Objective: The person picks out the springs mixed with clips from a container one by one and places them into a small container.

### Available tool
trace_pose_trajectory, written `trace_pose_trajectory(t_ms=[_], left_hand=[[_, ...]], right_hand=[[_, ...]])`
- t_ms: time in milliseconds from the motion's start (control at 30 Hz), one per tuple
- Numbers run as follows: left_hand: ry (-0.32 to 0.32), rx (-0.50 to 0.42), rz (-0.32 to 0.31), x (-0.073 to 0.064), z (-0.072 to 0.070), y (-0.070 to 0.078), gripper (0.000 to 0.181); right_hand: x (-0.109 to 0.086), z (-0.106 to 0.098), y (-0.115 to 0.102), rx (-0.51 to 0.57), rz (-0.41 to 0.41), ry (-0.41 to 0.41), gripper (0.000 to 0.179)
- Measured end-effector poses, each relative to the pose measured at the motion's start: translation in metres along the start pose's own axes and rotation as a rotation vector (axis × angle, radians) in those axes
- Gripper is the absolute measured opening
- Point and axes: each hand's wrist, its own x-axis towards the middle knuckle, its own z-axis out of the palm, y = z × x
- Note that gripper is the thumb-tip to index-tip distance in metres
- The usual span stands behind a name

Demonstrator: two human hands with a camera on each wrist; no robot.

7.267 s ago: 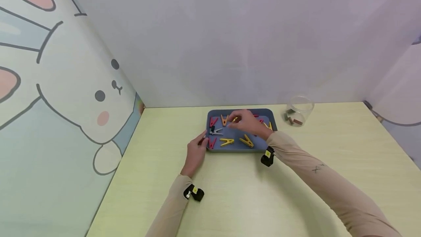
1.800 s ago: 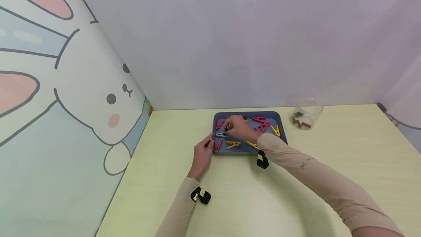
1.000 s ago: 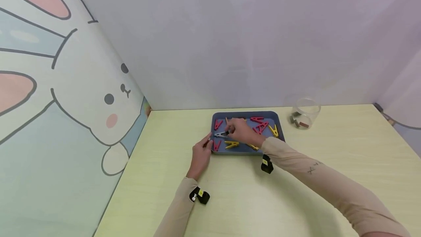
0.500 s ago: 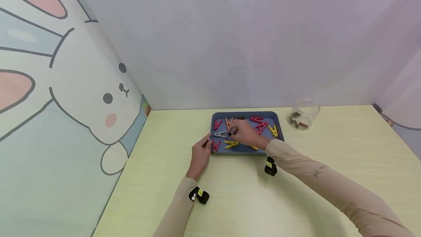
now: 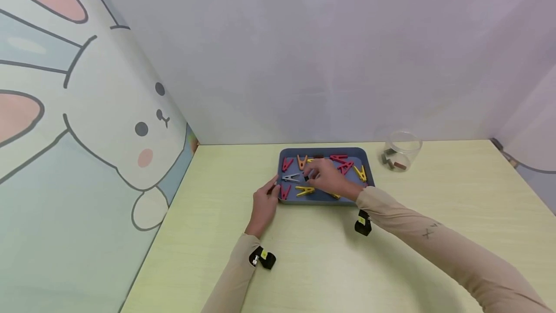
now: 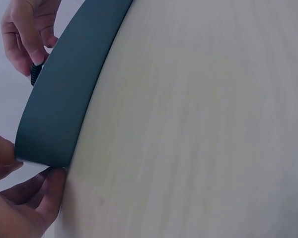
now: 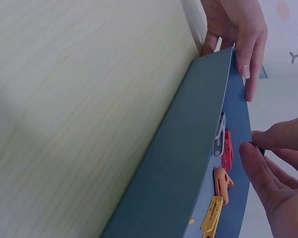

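Note:
My right hand (image 5: pixel 330 178) pinches a small black ridged piece (image 6: pixel 36 75) between thumb and fingertips, over the middle of a blue-grey tray (image 5: pixel 319 203). Much of the piece is covered by the fingers. At the tray's left side my left hand (image 5: pixel 263 206) grips the wall near the front corner. Spring clips lie in the tray: a grey clip (image 5: pixel 291 177) just left of the right hand, an orange clip (image 5: pixel 302 162), a yellow clip (image 5: pixel 305 191) and several red ones, such as the red clip (image 5: pixel 346 167). Part of the tray floor is hidden under the right hand.
Right of the tray stands a clear plastic cup (image 5: pixel 405 145), with several small grey and brown pieces (image 5: pixel 399 165) showing at its base. A brown piece (image 5: pixel 319 156) lies at the tray's back. Behind the pale table (image 5: pixel 217 182) rises a plain curtain (image 5: pixel 330 62).
The black piece, seen on the grey clip earlier, is now in my right hand, which has drawn away to the right. The grey clip stays in the tray. My left hand keeps its grip.

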Motion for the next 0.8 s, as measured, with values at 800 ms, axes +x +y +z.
trace_pose_trajectory(t_ms=[800], left_hand=[[0.002,0.002,-0.001,-0.004,-0.001,0.005,0.037]], right_hand=[[-0.022,-0.012,0.008,0.037,-0.009,0.098,0.015]])
